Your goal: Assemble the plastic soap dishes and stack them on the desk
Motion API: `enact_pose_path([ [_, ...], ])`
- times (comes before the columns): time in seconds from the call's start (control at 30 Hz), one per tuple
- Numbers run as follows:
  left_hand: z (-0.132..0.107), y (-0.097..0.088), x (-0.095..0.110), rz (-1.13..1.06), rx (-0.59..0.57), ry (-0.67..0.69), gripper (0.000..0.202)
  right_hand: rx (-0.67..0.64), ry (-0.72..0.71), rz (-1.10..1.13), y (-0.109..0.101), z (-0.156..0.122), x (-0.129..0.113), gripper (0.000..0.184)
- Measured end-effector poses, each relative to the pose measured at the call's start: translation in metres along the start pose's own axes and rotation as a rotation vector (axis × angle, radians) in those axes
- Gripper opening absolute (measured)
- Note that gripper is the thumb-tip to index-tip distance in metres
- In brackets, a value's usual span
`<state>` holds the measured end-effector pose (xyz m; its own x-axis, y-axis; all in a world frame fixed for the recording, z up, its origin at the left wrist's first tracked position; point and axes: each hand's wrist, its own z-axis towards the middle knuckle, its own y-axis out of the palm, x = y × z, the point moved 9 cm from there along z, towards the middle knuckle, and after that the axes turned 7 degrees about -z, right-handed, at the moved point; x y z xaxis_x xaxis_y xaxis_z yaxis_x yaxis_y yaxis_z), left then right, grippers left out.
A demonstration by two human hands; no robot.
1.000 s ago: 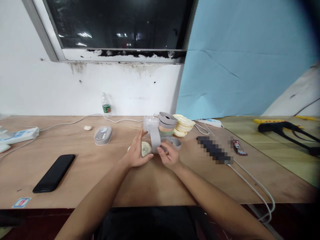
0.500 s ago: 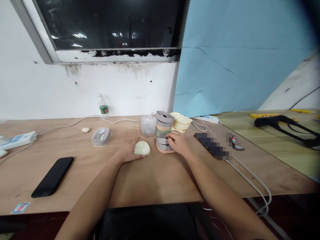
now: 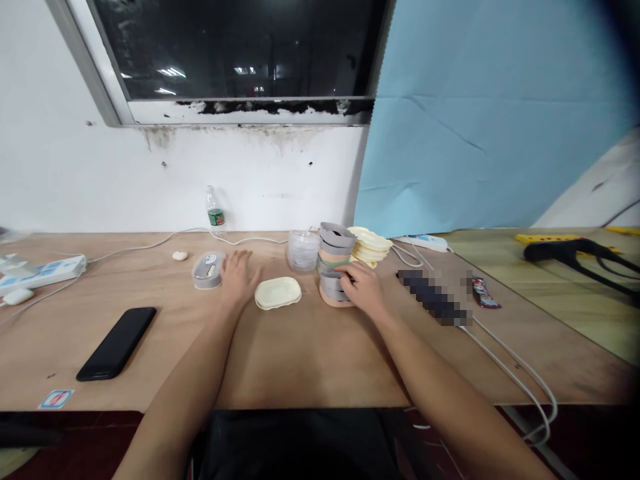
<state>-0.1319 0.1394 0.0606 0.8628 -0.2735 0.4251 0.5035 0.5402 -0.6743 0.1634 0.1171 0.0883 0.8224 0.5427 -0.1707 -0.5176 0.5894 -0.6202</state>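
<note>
On the wooden table lies a cream oval dish [image 3: 278, 293], shallow and ridge-rimmed. To its left is my left hand [image 3: 240, 275], its fingers apart and nothing in it. Those fingers come close to a grey oval box [image 3: 208, 271] with a round sticker on its lid and a clear lower edge. My right hand [image 3: 364, 283] rests with curled fingers against the right side of a tall stack of oval rings [image 3: 334, 287], grey, peach and green. Behind the stack are several nested cream dishes [image 3: 371, 244], and clear plastic containers [image 3: 303, 252] stand to its left.
A black phone [image 3: 116, 343] lies at the left, near a white power strip [image 3: 45, 275]. A bottle [image 3: 215, 210] stands by the wall, with a white cable [image 3: 165, 237] along the back. At the right are a dark pixelated object [image 3: 433, 297] and a small wrapped packet [image 3: 485, 293].
My left hand has let go of the cream dish and moved left towards the grey box. The dish lies flat, slightly further left. My right hand stays at the stack. The view has shifted slightly left.
</note>
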Motion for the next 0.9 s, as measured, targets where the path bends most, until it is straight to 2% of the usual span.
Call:
enact_pose_path([
  [0.13, 0.003, -0.039, -0.043, 0.145, 0.177, -0.234, 0.041, 0.054, -0.022, 0.028, -0.005, -0.001, -0.008, 0.019],
  [0.23, -0.001, -0.057, -0.076, 0.214, 0.23, -0.382, 0.048, 0.045, -0.032, 0.059, -0.004, -0.002, -0.013, 0.019],
  [0.3, -0.005, -0.058, -0.1, 0.235, 0.188, -0.5, 0.057, 0.042, -0.034, 0.077, -0.003, -0.003, -0.015, 0.019],
  [0.37, -0.009, -0.047, -0.122, 0.198, 0.077, -0.61, 0.07, 0.043, -0.038, 0.085, -0.002, -0.003, -0.016, 0.018],
  [0.43, -0.012, -0.033, -0.136, 0.136, -0.018, -0.661, 0.084, 0.043, -0.042, 0.086, -0.002, -0.004, -0.016, 0.018],
  [0.5, -0.011, -0.023, -0.138, 0.1, -0.056, -0.654, 0.088, 0.051, -0.043, 0.09, -0.002, -0.004, -0.017, 0.017],
  [0.57, -0.008, -0.018, -0.132, 0.072, -0.066, -0.618, 0.084, 0.058, -0.04, 0.102, -0.003, -0.004, -0.016, 0.018],
  [0.77, -0.001, -0.009, -0.09, -0.073, -0.075, -0.47, 0.076, 0.063, -0.02, 0.118, -0.003, -0.004, -0.016, 0.018],
  [0.9, -0.002, 0.009, -0.072, -0.107, -0.151, -0.376, 0.076, 0.057, -0.027, 0.116, -0.002, -0.005, -0.018, 0.019],
])
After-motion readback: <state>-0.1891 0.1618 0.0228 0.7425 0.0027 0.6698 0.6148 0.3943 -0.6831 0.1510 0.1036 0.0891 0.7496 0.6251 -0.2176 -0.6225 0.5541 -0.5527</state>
